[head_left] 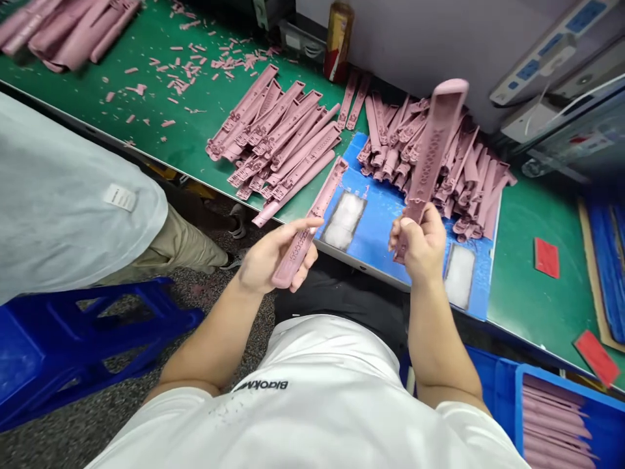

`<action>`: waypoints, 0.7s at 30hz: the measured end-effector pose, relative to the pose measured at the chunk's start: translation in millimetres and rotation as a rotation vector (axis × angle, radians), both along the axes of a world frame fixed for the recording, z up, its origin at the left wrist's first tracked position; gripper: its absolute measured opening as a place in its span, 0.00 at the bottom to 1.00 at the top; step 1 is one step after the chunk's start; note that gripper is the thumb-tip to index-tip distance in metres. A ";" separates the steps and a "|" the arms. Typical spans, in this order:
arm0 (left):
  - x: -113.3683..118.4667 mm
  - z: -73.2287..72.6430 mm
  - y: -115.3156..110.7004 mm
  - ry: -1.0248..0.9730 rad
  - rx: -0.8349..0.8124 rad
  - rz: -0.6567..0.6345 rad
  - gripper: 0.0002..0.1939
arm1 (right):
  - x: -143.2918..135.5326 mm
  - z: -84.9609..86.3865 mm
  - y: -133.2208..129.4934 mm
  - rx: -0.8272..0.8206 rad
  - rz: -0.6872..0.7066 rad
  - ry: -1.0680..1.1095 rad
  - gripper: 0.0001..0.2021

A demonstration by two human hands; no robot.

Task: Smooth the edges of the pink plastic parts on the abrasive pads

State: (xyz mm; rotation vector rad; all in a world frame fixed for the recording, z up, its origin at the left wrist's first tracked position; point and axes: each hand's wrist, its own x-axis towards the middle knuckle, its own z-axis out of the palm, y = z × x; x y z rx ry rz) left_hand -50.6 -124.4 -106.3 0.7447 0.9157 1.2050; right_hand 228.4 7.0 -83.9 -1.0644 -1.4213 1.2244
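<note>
In my left hand lies a long pink plastic part, its hollow ribbed side facing up and its far end reaching over the bench edge. My right hand grips the lower end of a second pink plastic part, which stands tilted upward with its ribbed inside toward me. Behind it, a heap of similar pink parts rests on a blue mat. Left of the mat, another pile of pink parts lies on the green bench top. Two whitish pads are set in the mat near its front edge.
Pink scraps litter the green bench, with more parts at far left. A can stands by the wall. A person in a light shirt is at left, near a blue stool. A blue crate holds parts.
</note>
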 end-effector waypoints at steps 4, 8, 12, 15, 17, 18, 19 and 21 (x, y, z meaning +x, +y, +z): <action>-9.2 29.5 9.7 0.084 0.077 -0.070 0.41 | 32.6 -6.8 -5.8 -0.011 -0.076 0.079 0.21; -12.1 47.7 40.4 0.241 0.048 -0.068 0.52 | 61.6 -14.4 -15.6 0.016 -0.124 0.149 0.21; -9.2 44.7 89.0 0.196 0.212 0.055 0.48 | 89.6 -24.3 -22.5 0.039 -0.167 0.209 0.21; -0.8 39.5 119.7 0.322 0.390 0.120 0.30 | 107.3 -29.4 -25.3 0.073 -0.217 0.209 0.19; 7.0 38.1 134.6 0.523 0.498 0.195 0.22 | 118.9 -28.2 -21.6 0.141 -0.268 0.234 0.20; 11.5 37.4 141.6 0.602 0.545 0.261 0.20 | 125.4 -26.4 -16.8 0.189 -0.287 0.265 0.21; 16.7 36.1 148.9 0.647 0.589 0.338 0.19 | 132.7 -24.3 -9.9 0.244 -0.301 0.308 0.22; 30.4 29.9 164.9 0.611 0.653 0.446 0.17 | 149.8 -21.8 8.4 0.346 -0.327 0.387 0.24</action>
